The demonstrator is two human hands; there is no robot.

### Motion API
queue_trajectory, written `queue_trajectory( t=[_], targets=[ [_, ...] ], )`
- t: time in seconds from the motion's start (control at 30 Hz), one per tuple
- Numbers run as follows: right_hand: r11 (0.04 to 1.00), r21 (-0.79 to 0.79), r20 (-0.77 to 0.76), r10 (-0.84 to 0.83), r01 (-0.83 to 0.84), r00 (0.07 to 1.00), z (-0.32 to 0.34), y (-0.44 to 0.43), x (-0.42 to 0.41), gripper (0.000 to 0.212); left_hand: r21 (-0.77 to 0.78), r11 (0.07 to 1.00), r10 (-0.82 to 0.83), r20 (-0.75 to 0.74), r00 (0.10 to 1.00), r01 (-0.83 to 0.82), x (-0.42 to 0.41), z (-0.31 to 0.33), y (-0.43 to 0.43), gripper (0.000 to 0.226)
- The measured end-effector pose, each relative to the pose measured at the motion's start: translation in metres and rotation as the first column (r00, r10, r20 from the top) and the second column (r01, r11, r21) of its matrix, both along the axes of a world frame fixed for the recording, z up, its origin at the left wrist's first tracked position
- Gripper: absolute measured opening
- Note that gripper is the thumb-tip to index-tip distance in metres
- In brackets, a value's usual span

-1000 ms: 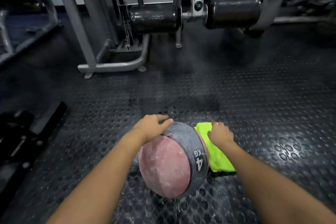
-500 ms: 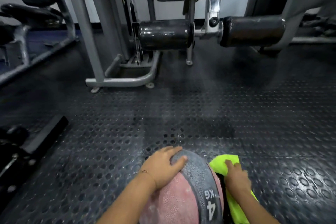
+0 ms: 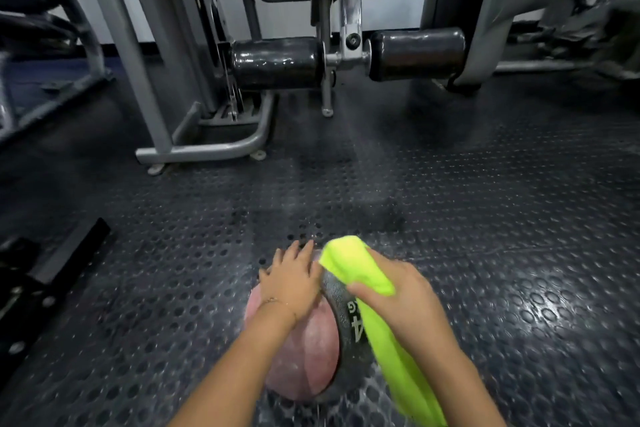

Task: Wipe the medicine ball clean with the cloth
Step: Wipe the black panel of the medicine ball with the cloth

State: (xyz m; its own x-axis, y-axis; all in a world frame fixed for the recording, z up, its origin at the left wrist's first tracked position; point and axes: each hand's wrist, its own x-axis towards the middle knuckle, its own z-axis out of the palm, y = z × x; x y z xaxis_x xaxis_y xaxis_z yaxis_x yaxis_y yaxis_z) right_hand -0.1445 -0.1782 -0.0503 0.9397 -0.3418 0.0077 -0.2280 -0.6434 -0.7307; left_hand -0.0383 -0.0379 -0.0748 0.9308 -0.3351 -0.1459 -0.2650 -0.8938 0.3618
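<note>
Head view: medicine ball (image 3: 298, 357) on rubber floor (image 3: 485, 218). Left hand (image 3: 291, 279) flat on top, fingers straight, steadying. Right hand (image 3: 398, 298), earlier low beside ball, now grips cloth (image 3: 360, 267), draped over black band. Wiping likely starting.

A black rubber floor (image 3: 485, 218), studded with raised round dots, spreads out all around the fingers (image 3: 298, 255). Well beyond them and to the left stands a grey steel machine frame (image 3: 207, 149), its curved foot on the floor. Straight ahead, two glossy black roller pads (image 3: 275, 62) sit either side of a chrome arm (image 3: 348, 10). Far left of the fingers lies a black bar (image 3: 69, 253).
</note>
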Motion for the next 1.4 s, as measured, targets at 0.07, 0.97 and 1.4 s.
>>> queue_trajectory(
  t=[0.07,0.97,1.4],
  targets=[
    [0.993,-0.107,-0.093,0.032,-0.042,0.995,-0.004,0.014,0.022,0.059,0.034,0.997,0.064,0.051,0.997,-0.066,-0.008,-0.008,-0.003,0.044],
    [0.987,-0.158,-0.096,-0.001,-0.014,0.995,-0.016,0.019,0.024,0.030,-0.201,0.961,0.184,-0.055,0.981,-0.192,0.005,-0.011,0.018,0.044],
    [0.963,-0.264,-0.065,-0.073,0.054,0.995,-0.024,0.021,0.020,0.030,-0.211,0.977,0.032,-0.031,0.999,-0.038,0.007,-0.005,0.021,0.043]
  ],
)
